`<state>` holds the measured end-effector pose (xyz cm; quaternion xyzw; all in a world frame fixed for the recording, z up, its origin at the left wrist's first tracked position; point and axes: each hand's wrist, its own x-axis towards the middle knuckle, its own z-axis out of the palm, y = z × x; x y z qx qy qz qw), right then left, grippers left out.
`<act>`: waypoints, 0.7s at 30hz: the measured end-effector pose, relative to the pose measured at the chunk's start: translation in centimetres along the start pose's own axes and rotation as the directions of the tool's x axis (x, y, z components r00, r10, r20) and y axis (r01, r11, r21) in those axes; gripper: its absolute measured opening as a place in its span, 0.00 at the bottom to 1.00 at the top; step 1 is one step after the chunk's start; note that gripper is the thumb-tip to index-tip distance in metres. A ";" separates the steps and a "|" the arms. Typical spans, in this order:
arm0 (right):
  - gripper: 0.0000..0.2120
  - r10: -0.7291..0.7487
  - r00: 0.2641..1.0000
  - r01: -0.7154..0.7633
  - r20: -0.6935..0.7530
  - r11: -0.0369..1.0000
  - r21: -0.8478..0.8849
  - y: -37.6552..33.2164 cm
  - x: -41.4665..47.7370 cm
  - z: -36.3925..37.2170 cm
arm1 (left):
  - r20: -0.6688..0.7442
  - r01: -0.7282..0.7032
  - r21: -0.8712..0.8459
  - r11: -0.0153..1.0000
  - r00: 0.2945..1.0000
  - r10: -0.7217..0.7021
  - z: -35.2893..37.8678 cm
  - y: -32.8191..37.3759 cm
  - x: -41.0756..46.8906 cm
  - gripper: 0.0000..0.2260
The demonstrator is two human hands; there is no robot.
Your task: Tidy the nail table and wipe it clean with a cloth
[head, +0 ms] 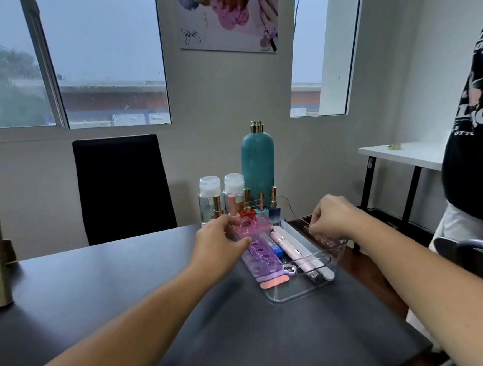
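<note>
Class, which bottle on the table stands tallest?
The teal bottle with the gold cap; it towers over the two clear bottles and the small polish bottles.

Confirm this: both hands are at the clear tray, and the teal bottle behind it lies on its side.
Wrong: in the head view the teal bottle stands upright behind the clear tray. The left hand and right hand are at the tray.

Dim grey daylight from the windows [94,55], soft shadows on the table [109,302], wide-angle bending at edges, slight blur
</note>
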<state>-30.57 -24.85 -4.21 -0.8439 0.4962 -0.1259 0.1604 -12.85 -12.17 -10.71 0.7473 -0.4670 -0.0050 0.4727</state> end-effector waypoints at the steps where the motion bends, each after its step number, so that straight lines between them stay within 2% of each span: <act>1: 0.10 0.008 1.000 -0.008 0.002 1.000 0.006 -0.1 -0.2 0.1 | -0.002 0.013 -0.023 1.000 1.000 -0.013 0.1 0.0 -0.1 0.15; 8: 0.11 0.026 0.999 -0.026 -0.032 1.000 0.009 -0.5 -0.2 0.4 | -0.031 0.090 -0.085 0.992 0.995 -0.093 0.1 0.7 0.3 0.15; 16: 0.11 0.001 0.996 -0.006 -0.085 0.998 -0.055 -0.3 0.5 0.9 | -0.023 0.086 -0.064 0.994 0.996 -0.088 0.4 0.6 0.6 0.14; 21: 0.10 0.047 0.997 -0.048 -0.069 0.998 -0.026 -0.4 0.6 0.8 | 0.010 0.089 -0.070 0.994 0.996 -0.089 -0.1 0.6 0.3 0.14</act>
